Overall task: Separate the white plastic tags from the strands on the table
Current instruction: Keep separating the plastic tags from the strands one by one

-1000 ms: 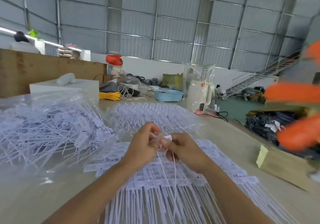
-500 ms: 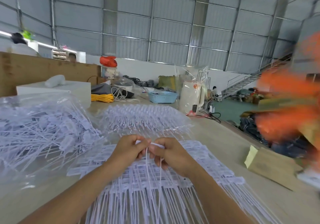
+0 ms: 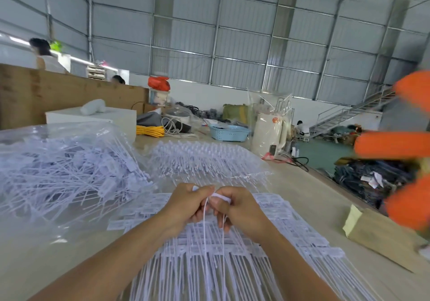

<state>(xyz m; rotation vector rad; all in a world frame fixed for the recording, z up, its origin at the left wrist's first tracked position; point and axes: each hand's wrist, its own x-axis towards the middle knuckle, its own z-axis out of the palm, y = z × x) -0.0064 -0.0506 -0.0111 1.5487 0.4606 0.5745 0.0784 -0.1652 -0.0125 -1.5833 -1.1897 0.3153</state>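
Tag [image 3: 221, 197] pinched between both hands' fingers [image 3: 204, 192].

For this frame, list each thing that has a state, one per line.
left hand: pinches the white tag
right hand: pinches the same tag
white tag: held up between both hands, its strands hanging down
joined tags: flat on the table, unseparated
clear bag: full of loose tags
blue basket: upright

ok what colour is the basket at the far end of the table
Light blue, with a perforated wall: the basket shows best in the head view, the only one.
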